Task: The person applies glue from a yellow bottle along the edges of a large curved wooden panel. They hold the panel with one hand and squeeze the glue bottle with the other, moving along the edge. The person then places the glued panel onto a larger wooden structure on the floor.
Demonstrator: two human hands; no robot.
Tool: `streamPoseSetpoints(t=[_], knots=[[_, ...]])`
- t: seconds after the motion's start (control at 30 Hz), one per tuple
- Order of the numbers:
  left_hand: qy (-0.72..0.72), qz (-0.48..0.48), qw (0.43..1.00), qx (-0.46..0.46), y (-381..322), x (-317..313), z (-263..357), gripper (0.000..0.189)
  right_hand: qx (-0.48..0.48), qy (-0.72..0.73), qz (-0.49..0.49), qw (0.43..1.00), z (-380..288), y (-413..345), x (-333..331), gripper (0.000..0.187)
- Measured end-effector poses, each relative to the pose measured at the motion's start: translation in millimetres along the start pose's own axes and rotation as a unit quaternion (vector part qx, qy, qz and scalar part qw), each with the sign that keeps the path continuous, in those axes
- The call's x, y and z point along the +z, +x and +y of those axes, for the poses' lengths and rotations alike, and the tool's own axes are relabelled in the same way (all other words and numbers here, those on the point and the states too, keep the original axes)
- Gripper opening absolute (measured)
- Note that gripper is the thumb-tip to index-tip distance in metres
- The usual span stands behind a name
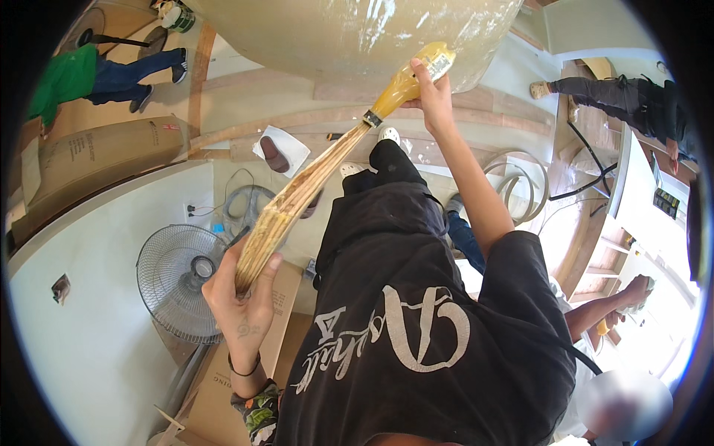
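Note:
My right hand (432, 100) grips a yellow plastic bottle (399, 86) by its body, with its base pointing up and away. A dark band (372, 118) circles its neck. From the neck runs a long piece of brown, layered or slatted wood (295, 189), broader towards my left hand and stained yellow partway along. How wood and bottle are joined, I cannot tell. My left hand (242, 295) pinches the near end of the wood between thumb and fingers.
Ahead is a large, smeared, curved panel (357, 39). A standing fan (181, 284) and cardboard box (228, 384) are at left. Slippers (273, 155) and coiled strips (516, 187) lie on the floor. People stand left (122, 75) and right (608, 92); another person's hand (636, 290) holds a cloth.

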State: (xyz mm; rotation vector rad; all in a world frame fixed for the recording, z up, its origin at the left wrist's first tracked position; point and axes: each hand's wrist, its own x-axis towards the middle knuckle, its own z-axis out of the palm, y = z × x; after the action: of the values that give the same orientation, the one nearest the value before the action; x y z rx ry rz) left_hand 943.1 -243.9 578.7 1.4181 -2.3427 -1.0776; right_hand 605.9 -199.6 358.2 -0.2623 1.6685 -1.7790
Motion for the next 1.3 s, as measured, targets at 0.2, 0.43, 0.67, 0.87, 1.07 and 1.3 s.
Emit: streamPoseSetpoints(t=[0.2, 0.43, 0.67, 0.87, 1.07, 1.3], knots=[[0.019, -0.016, 1.000, 0.010, 6.0, 1.9, 0.6, 0.030, -0.032, 0.003, -0.019, 0.999, -22.6, -22.9, 9.9, 0.044], [0.009, 0.000, 1.000, 0.027, 9.3, 8.7, -0.6, 0.028, -0.021, 0.020, -0.024, 0.999, -25.6, -28.1, 4.3, 0.045], [0.003, -0.034, 0.999, 0.014, 8.5, 5.6, -1.8, 0.033, 0.012, 0.005, 0.025, 1.000, -1.0, -18.6, -3.7, 0.046], [-0.005, -0.053, 0.998, 0.030, 10.8, 14.7, -3.4, 0.032, 0.008, 0.023, 0.009, 1.000, -30.0, -43.5, 10.2, 0.045], [0.004, -0.066, 0.997, 0.048, 12.3, 20.2, 0.8, 0.030, -0.013, 0.041, -0.024, 0.999, -60.5, -66.5, 17.2, 0.048], [0.002, -0.075, 0.997, 0.026, 9.0, 23.0, 1.7, 0.031, 0.004, 0.108, 0.007, 0.994, -56.1, -74.0, 10.7, 0.050]])
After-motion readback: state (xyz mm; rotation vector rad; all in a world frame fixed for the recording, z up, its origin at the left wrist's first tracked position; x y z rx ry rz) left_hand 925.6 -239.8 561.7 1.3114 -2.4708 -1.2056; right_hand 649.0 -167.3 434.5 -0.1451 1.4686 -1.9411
